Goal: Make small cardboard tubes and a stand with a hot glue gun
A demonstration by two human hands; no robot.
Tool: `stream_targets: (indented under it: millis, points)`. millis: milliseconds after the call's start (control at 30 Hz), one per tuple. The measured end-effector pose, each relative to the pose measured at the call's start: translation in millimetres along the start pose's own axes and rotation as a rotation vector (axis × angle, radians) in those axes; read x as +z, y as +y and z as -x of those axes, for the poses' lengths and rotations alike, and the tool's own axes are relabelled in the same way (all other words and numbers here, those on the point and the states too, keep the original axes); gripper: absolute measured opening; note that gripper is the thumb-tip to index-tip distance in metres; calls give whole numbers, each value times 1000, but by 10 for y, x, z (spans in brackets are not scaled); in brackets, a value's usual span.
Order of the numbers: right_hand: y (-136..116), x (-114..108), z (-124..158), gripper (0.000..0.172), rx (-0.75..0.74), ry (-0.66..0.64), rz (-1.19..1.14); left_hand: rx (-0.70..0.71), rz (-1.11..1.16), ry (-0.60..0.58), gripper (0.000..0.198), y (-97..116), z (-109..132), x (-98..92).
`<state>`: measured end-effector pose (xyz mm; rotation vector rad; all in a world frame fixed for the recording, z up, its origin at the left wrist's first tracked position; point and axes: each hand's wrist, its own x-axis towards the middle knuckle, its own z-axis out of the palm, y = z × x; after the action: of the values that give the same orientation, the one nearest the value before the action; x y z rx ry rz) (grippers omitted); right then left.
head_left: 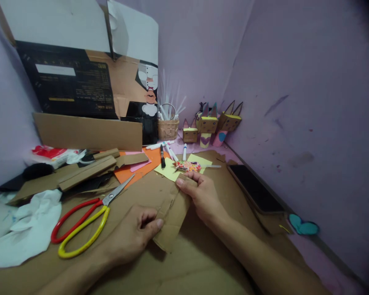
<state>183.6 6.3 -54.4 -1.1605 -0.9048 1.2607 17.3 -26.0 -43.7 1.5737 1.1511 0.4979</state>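
Note:
My left hand (135,233) pinches the near end of a small cardboard piece (175,211), thumb on top. My right hand (203,196) grips the far end of the same piece, fingers curled over its edge. The piece looks folded or creased along its length. It lies on a large cardboard sheet (187,262). Scissors with red and yellow handles (86,221) lie just left of my left hand, blades pointing away.
A big opened cardboard box (80,82) stands at the back left. Markers (172,152), coloured paper (135,168) and a patterned object (187,166) lie behind my hands. Small cardboard box figures (212,123) and a basket (168,128) stand by the wall. A dark phone (255,188) lies at right, white tissue (27,229) at left.

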Motion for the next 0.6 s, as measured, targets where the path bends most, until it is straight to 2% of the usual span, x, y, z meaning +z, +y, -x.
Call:
stream_targets:
  millis: [100,233,333,433,600]
  points:
    - [-16,5,9,26,11,12,-26,28,-48,34,36,-18,1,31]
    - [-26,-49,-59,29,12,5,-92,-18,85,15,40,-85,10,16]
    - [-14,-106,-132,29,-52,80,-173,-78,168,0,40,-152,2,-53]
    - [13,-120,-162,29,-122,150,-230,-65,238,83,31,-191,-11,-129]
    - [73,-54,-111,30,-88,142,-286,-52,257,163,32,-172,-33,-165]
